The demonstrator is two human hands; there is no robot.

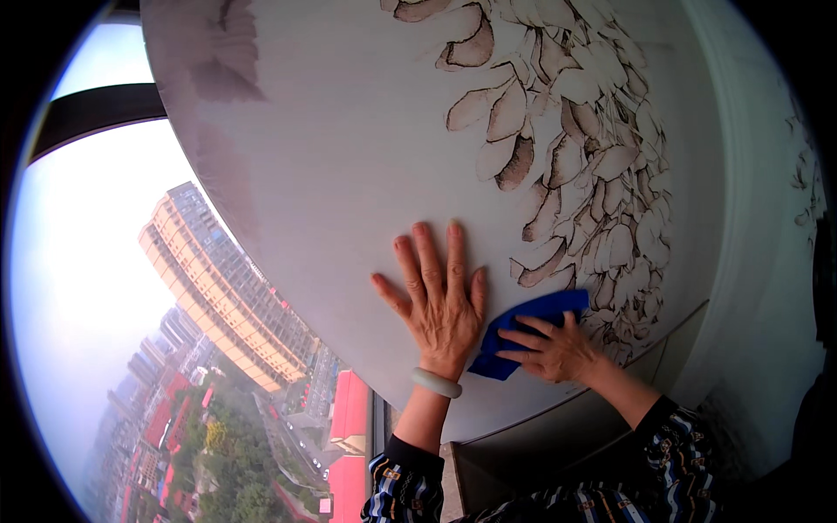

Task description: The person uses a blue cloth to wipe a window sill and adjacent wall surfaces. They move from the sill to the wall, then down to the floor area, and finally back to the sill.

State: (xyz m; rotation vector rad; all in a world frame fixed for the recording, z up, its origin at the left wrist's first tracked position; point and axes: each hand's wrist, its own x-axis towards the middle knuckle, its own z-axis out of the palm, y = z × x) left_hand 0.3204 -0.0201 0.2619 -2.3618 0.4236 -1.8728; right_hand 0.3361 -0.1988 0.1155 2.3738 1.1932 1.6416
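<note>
- Right hand [562, 356]: fingers a little apart, laid over a blue cloth [545, 305]; I cannot tell whether they also pinch a fold of it
- The cloth lies against the near part of a pale panel [349, 157], right of the other hand, its far right corner at the petal pattern [602, 174]
- Left hand [440, 327]: fingers spread wide, palm toward the panel, apparently bracing; a pale bracelet [436, 382] circles the wrist
- To wipe well, I would spread the cloth flat under the whole palm, press evenly, and let strokes overlap, going gently over the dark petal outlines
- The left palm is best set clear of any stretch already wiped, so it leaves no prints
- Farther out, a window [105, 112] stands beyond the panel's left edge; a dark recess [540, 449] lies below its near edge, so reaching should stay balanced
</note>
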